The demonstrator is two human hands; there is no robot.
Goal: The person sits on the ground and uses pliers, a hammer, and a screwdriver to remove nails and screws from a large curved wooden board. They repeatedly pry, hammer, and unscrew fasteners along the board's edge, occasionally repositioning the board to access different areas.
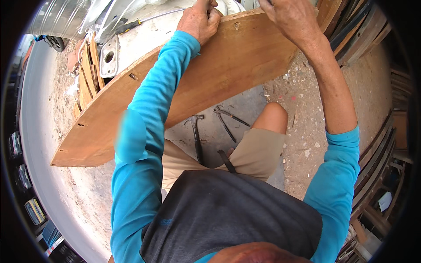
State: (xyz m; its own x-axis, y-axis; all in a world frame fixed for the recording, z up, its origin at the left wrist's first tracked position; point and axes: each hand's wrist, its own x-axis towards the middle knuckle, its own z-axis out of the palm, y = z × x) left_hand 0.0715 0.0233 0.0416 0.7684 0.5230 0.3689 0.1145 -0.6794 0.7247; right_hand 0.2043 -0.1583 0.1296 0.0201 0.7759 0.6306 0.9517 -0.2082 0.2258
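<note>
A wide brown wooden board (237,65) stands tilted on its edge across my front, with small notches along its face. At its upper edge, my left hand (199,22) is closed with curled fingers; whatever is in them is hidden. Farther right over the same edge, my right hand (291,19) has bent fingers, partly cut off by the picture's top. What it grips does not show. Close to my left hand ends the long thin shaft of a screwdriver (128,27) with a yellow and black handle, lying on a white surface (144,41) behind the board.
Between my legs on the ground lie a claw hammer (196,136) and pincers (228,122). Wood strips (90,72) and a whitish metal plate with a hole (109,57) are at left. Timber (357,33) leans at upper right; more wooden pieces (377,162) are stacked along the right.
</note>
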